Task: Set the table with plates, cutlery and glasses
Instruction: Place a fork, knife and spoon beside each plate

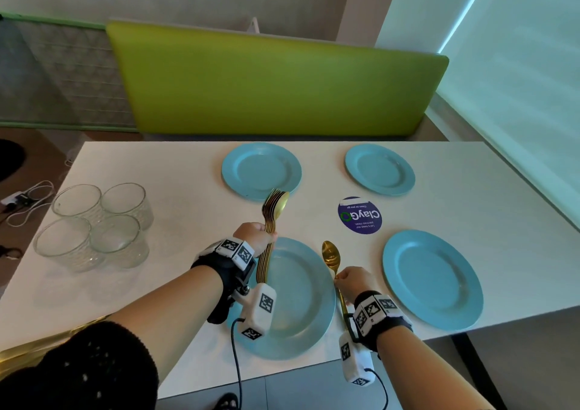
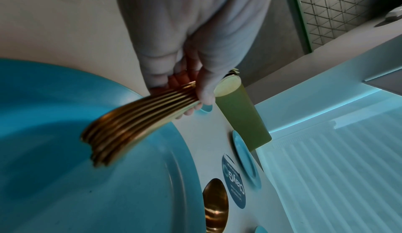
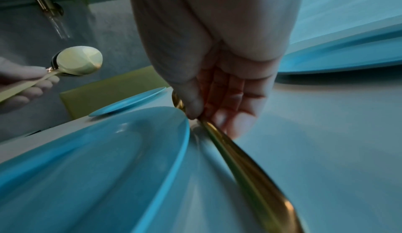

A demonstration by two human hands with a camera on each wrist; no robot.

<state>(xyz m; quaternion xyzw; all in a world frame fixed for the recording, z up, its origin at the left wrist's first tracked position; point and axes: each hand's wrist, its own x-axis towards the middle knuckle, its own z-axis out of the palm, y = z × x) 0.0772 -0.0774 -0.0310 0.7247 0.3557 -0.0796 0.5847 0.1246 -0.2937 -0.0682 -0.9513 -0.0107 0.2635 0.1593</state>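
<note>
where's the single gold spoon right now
In the head view the single spoon is pinched in the right hand, just right of the nearest blue plate.

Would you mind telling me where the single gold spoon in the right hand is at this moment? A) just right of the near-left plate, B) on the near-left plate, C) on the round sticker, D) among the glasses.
A: the right hand pinches the gold spoon beside the right rim of the near-left plate, its bowl pointing away, short of the round sticker.

A glossy gold metal finish is shown by the spoons (image 1: 272, 218); clear patterned glass is seen in the tumblers (image 1: 94, 224) at left.
</note>
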